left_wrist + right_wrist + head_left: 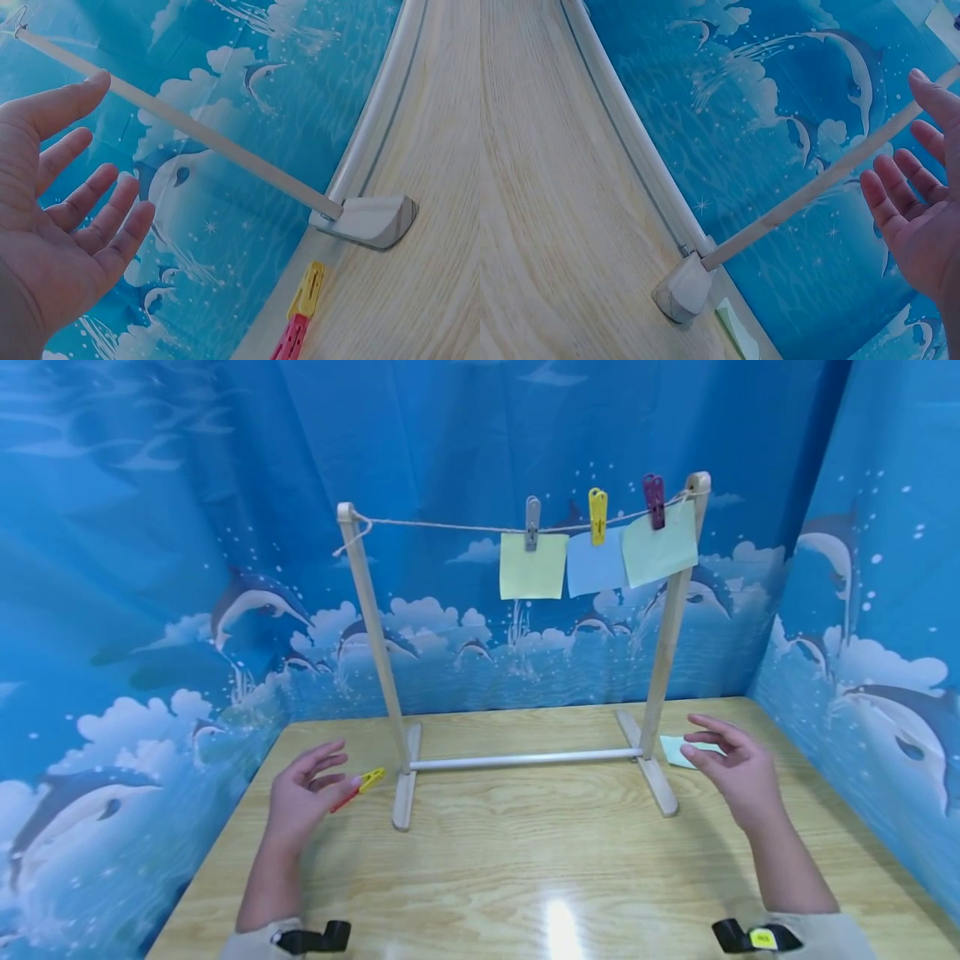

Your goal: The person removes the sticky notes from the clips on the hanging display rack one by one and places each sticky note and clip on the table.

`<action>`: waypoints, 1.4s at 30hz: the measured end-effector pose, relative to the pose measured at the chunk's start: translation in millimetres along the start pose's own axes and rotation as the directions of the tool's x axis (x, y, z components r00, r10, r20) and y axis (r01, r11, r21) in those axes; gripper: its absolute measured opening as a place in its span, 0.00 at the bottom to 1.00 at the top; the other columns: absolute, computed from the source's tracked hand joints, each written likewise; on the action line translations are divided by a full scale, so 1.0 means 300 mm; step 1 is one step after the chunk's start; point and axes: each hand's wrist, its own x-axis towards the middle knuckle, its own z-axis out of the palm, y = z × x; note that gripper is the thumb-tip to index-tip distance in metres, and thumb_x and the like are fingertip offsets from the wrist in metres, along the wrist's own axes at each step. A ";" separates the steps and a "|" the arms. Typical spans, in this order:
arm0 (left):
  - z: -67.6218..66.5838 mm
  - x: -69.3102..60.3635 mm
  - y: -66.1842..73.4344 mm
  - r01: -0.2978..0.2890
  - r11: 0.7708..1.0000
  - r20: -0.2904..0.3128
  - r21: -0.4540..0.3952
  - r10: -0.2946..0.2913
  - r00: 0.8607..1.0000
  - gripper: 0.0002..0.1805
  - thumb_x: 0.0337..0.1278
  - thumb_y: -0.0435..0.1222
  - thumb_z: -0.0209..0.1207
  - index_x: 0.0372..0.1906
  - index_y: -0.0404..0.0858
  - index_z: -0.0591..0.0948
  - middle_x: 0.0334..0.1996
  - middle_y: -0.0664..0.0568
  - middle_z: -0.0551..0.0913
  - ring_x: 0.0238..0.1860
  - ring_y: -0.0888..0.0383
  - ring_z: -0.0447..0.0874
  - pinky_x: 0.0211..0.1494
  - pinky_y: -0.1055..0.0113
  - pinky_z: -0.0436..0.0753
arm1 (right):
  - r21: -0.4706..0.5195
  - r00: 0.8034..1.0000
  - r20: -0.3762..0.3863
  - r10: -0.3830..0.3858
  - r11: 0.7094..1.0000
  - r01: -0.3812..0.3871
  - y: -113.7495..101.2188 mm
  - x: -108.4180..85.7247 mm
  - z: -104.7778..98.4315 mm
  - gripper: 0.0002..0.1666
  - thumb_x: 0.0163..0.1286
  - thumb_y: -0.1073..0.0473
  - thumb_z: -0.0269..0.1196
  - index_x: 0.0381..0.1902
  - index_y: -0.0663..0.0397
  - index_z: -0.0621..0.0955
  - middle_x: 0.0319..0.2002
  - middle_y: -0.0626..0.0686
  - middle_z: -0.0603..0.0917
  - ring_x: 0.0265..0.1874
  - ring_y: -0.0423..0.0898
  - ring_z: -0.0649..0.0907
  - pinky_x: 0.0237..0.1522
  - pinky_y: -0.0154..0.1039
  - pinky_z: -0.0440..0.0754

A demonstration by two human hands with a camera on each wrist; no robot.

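Fingers (112, 217) of left hand (296, 797) and right hand (741, 777) are spread wide; yellow clothespin (372, 778) and red clothespin (343, 802) lie lower left; right hand partly hides lower-right paper (677, 753).

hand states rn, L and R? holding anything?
Left hand: open, holding nothing; yellow clothespin and red clothespin lie near it, not gripped.
Right hand: open, holding nothing.
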 end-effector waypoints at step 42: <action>0.131 0.007 0.183 -0.316 0.939 0.089 -0.134 0.329 0.940 0.31 0.47 0.26 0.71 0.60 0.34 0.78 0.58 0.46 0.76 0.55 0.57 0.77 0.57 0.66 0.80 | 0.025 0.962 0.215 -0.166 0.986 0.164 -0.125 0.038 0.128 0.28 0.62 0.81 0.60 0.61 0.71 0.74 0.57 0.51 0.75 0.50 0.42 0.79 0.48 0.28 0.81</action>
